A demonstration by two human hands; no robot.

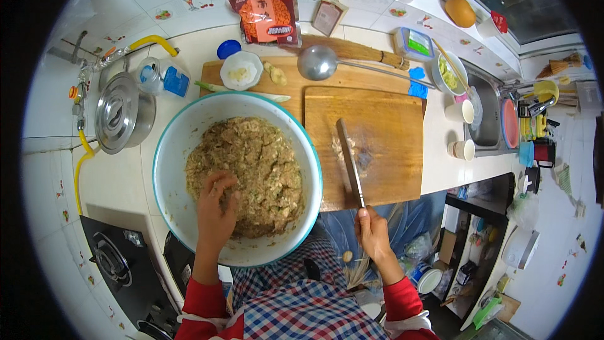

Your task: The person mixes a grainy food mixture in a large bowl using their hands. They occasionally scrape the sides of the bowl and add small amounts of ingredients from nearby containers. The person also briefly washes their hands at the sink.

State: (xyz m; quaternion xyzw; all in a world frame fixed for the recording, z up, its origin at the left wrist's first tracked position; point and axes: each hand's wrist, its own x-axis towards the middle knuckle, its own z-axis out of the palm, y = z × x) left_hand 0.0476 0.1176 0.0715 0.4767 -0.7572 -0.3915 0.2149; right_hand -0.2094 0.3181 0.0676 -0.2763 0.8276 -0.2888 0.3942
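Note:
A large white basin (173,165) with a teal rim holds a big mass of minced filling (255,165) flecked with green. Over the left part of that mass is my left hand (218,203), fingers apart and curled, holding nothing; whether the fingertips touch the mince cannot be told. My right hand (372,229) grips the handle of a knife (350,163), whose blade points away from me over the wooden cutting board (394,127). Small pale chopped bits (339,147) lie on the board beside the blade.
Behind the basin are a small bowl of garlic (241,71), ginger (275,74) and a scallion (264,96). A metal ladle (317,63) lies beyond the board. A lidded steel pot (125,113) stands left, above a gas hob (113,264). Paper cups (460,112) and a sink (488,123) are right.

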